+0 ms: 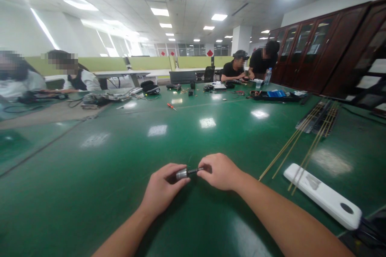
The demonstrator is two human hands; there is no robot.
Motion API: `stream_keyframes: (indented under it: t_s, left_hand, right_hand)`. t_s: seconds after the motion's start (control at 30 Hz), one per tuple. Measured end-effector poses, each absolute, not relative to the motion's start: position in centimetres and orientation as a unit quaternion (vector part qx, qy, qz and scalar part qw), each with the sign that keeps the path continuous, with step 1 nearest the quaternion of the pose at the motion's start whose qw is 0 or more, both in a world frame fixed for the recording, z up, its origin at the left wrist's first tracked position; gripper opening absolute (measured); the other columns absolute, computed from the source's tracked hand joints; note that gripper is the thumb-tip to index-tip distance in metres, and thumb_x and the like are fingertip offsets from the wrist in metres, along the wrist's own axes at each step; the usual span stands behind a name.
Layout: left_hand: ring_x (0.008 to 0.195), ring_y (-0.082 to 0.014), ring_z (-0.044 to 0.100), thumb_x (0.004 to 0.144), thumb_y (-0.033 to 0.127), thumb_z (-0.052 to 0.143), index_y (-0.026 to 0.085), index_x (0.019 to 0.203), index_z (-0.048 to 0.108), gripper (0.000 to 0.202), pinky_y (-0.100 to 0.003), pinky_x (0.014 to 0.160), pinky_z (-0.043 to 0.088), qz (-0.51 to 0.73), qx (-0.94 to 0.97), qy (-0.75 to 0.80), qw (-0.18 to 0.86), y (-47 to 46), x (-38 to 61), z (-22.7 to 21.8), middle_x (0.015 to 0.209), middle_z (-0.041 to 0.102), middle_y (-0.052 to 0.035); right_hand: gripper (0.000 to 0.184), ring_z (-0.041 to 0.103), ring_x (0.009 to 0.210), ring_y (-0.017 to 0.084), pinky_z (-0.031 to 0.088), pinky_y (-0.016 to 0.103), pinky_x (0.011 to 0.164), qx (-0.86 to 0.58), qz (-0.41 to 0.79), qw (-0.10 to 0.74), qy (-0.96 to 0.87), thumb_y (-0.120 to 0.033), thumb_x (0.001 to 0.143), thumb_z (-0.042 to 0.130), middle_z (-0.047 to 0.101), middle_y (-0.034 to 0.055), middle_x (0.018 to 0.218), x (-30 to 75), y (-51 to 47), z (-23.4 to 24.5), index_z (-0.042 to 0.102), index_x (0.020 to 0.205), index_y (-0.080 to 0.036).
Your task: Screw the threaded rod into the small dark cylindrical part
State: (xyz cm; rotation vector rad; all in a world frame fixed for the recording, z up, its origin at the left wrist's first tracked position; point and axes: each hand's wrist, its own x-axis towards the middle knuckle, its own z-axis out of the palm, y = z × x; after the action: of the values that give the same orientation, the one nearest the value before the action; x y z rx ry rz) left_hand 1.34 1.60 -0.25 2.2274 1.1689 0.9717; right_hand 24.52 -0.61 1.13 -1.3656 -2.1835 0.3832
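Between the thumb and fingers of my left hand (159,186) is a short silver metal cylinder (182,174), lying sideways. A thin dark shaft (193,171) runs out of its right end. My right hand (221,172) pinches the far end of that shaft with thumb and fingertips. Both hands are low over the green tabletop (120,192), near the middle of the view. The exact kind of the metal piece cannot be made out, and the fingers cover part of it.
Several thin brass-coloured rods (294,144) and a long white device (322,194) lie at right. A red screwdriver (171,106) is further off. Cables, tools and a black tray (276,95) line the far side. Other people sit at left and work at the back.
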Motion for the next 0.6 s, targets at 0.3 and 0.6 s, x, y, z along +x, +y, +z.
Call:
stream_keyframes:
  t_s: [0.3, 0.6]
  left_hand:
    - [0.089, -0.0203, 0.068, 0.079, 0.038, 0.074, 0.025, 0.101, 0.074, 0.026, -0.031, 0.081, 0.053, 0.351, 0.805, 0.426, 0.216, 1.76, 1.28, -0.47, 0.098, 0.073, -0.0029]
    - [0.089, -0.0209, 0.068, 0.080, 0.037, 0.073, 0.024, 0.102, 0.074, 0.026, -0.032, 0.082, 0.053, 0.351, 0.806, 0.425, 0.215, 1.75, 1.31, -0.46, 0.098, 0.073, -0.0037]
  right_hand:
    - [0.016, 0.062, 0.074, 0.015, 0.039, 0.026, 0.066, -0.505, 0.138, 0.269, -0.809, -0.033, 0.088, 0.064, 0.072, 0.0016, 0.083, 24.61, -0.55, 1.15, 0.073, 0.092, -0.021]
    - [0.015, 0.062, 0.075, 0.015, 0.040, 0.026, 0.069, -0.504, 0.144, 0.267, -0.809, -0.032, 0.088, 0.065, 0.072, 0.0021, 0.084, 24.81, -0.51, 1.21, 0.073, 0.092, -0.020]
